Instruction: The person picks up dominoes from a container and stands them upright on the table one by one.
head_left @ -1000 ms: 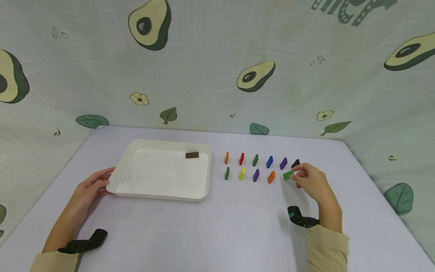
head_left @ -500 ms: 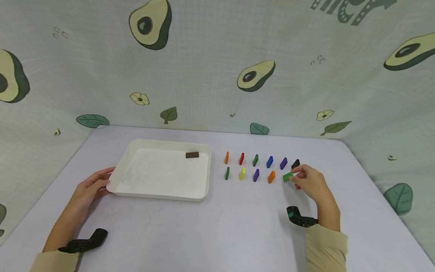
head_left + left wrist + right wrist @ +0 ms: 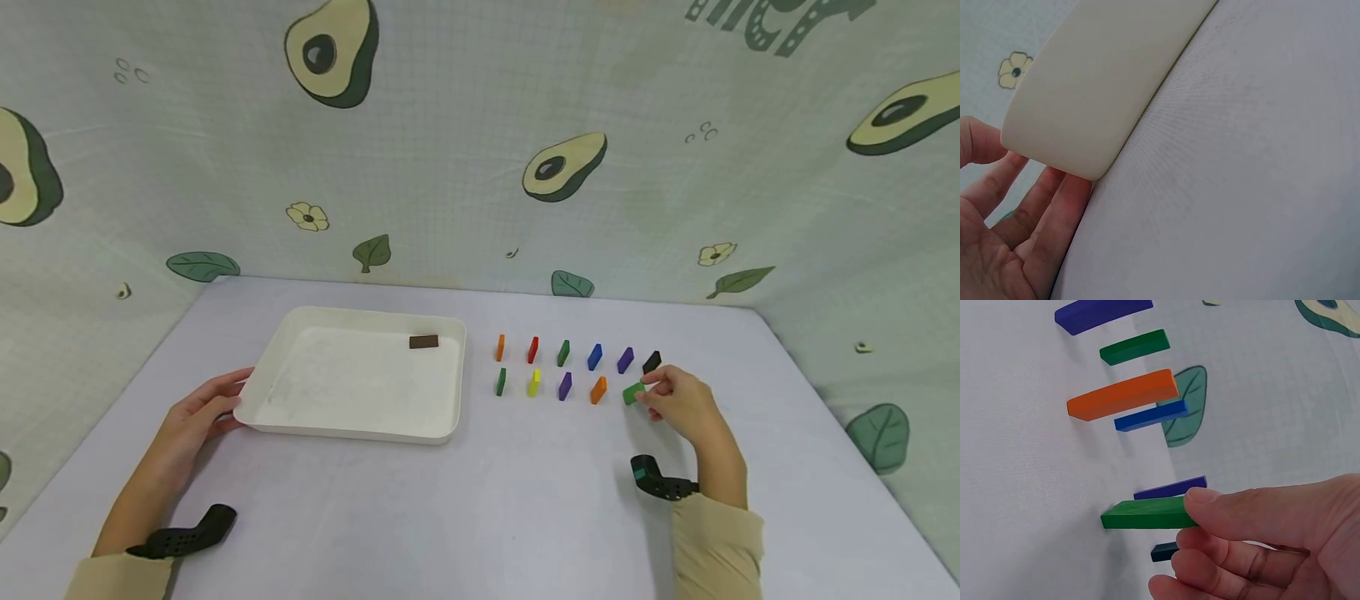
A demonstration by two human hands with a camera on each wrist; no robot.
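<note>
My right hand point(image 3: 678, 406) pinches a green domino-like block point(image 3: 1144, 514) between thumb and fingers, at the right end of the front row of blocks. The block leans in the head view; I cannot tell whether its lower end touches the table. Just behind stands a black block point(image 3: 652, 362), partly covered by the fingers in the right wrist view. My left hand point(image 3: 197, 417) touches the left side of a white tray point(image 3: 345, 387), thumb and fairly straight fingers against its rim and outer wall point(image 3: 1085, 81). A brown block point(image 3: 423, 342) lies in the tray's far right corner.
Upright blocks stand in two rows right of the tray. The back row includes orange point(image 3: 500, 347), red point(image 3: 533, 350), blue point(image 3: 595, 357) and purple point(image 3: 626, 360) ones. An orange block point(image 3: 598, 390) is the held block's front-row neighbour. A patterned cloth point(image 3: 450, 167) hangs behind the table.
My right hand has shifted slightly left and toward me with the green block, which is now more tilted. The left hand, tray and other blocks stay in place.
</note>
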